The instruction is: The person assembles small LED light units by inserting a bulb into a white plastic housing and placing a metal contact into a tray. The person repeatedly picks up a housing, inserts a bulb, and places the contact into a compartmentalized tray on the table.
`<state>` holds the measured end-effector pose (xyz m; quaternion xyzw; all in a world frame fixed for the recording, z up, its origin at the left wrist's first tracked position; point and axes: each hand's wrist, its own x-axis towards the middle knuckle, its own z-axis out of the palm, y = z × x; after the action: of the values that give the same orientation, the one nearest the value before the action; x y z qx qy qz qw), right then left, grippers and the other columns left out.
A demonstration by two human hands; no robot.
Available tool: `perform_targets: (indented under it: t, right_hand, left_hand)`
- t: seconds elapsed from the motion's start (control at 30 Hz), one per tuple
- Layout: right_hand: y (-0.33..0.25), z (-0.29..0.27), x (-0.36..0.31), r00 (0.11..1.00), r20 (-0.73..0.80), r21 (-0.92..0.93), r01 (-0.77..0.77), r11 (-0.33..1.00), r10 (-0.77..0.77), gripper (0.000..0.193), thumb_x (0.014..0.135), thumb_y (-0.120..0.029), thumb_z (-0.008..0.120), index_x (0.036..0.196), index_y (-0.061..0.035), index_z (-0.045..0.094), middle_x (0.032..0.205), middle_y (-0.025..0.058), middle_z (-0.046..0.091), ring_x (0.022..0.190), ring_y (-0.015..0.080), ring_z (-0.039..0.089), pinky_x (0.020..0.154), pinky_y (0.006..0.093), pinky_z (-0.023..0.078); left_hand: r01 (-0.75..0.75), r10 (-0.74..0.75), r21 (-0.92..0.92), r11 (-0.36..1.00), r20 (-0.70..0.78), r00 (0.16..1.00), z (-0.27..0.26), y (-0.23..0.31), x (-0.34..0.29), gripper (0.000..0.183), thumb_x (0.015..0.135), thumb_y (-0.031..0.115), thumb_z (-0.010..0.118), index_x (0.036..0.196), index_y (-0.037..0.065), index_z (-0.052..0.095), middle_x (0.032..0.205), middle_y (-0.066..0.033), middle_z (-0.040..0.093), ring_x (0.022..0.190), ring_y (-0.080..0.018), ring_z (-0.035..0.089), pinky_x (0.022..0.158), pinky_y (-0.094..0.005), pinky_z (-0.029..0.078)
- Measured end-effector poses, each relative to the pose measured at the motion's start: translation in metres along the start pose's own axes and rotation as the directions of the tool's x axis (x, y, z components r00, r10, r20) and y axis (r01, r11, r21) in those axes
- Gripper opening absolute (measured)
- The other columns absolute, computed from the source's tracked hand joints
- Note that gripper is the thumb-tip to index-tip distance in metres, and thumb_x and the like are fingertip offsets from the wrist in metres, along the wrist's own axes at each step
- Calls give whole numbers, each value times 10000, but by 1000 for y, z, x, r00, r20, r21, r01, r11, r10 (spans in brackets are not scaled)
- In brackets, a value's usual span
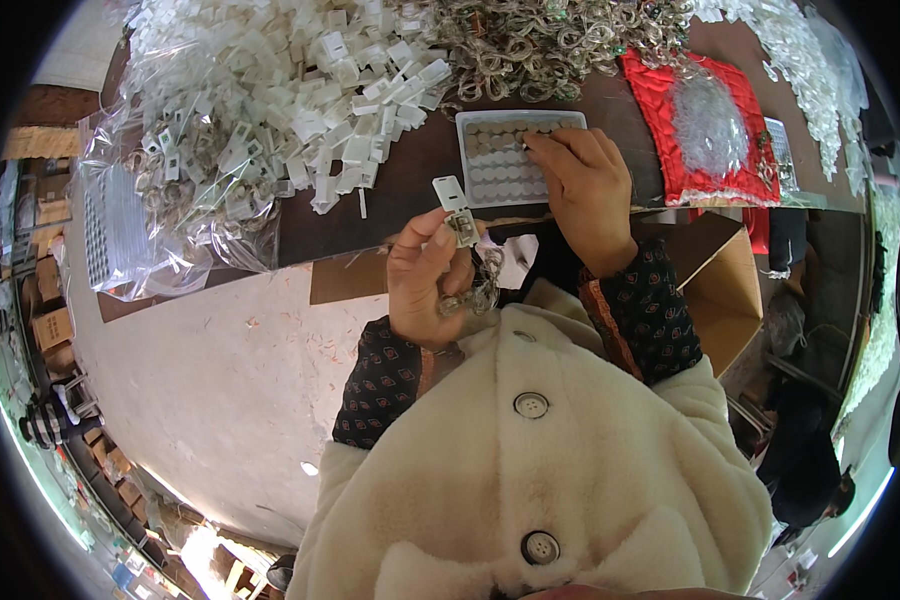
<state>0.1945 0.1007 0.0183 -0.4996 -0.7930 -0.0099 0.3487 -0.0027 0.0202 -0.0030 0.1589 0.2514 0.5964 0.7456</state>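
Note:
Between the thumb and fingers of my left hand [418, 285] is a small white plastic battery case [459, 222], its lid flipped up. A bundle of thin coiled clear wire [485, 283] hangs below the case against my palm. My right hand [592, 200] reaches over a white plastic tray [510, 196], fingertips pinched together at its right part. Whatever they pinch is too small to make out. Rows of round greyish button cells [490, 136] fill the tray's far pockets, while the nearer pockets look pale.
White plastic cases [340, 120] lie heaped on the brown table at the far left, beside a pile of coiled wires [550, 45]. A clear bag [135, 235] rests at the left edge. To the right are a red quilted cloth [685, 185] and a cardboard box [725, 290].

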Motion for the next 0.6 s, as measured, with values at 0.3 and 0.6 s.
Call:
perform_targets:
  t: [0.3, 0.6]
  right_hand:
    - [-50, -23, -3, 993, 26, 405, 98, 909, -118, 181, 813, 56, 693, 973, -28, 685, 886, 111, 700, 777, 288, 672, 658, 357, 542]
    - [-56, -31, 1, 976, 100, 429, 131, 894, -191, 250, 768, 59, 691, 1006, -18, 674, 929, 107, 698, 771, 296, 671, 670, 376, 544]
  left_hand:
    - [0, -2, -17, 1000, -90, 996, 9, 1, -4, 179, 965, 53, 617, 1144, 54, 629, 946, -84, 687, 547, -55, 443, 495, -203, 374]
    - [26, -19, 40, 999, -164, 986, 10, 2, -10, 175, 953, 34, 631, 1125, 56, 655, 798, -12, 624, 533, -55, 438, 476, -217, 353]
